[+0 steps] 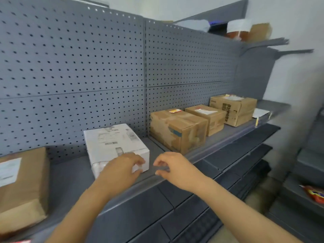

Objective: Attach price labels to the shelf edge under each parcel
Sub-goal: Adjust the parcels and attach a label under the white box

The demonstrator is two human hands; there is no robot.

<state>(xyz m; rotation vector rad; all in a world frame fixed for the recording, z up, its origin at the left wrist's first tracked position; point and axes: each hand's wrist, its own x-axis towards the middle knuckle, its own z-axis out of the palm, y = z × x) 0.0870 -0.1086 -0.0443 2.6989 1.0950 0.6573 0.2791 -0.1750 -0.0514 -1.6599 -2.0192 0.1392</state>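
A white parcel [114,142] stands on the grey shelf [70,181], near its front edge. My left hand [121,171] rests over the parcel's lower front corner, its fingertips pinching a small white label [138,168]. My right hand [172,168] hovers just to the right, above the shelf edge [157,178], with fingers curled and nothing clearly in them. A brown paper parcel [22,186] lies at far left. Three cardboard boxes [177,130] [208,118] [233,109] line the shelf to the right.
A grey pegboard back panel [87,67] rises behind the shelf. White paper sheets [260,113] lie at the shelf's far right end. Darker shelves [228,172] step out below. An upper shelf [245,32] holds more items. A red packet [313,193] lies at lower right.
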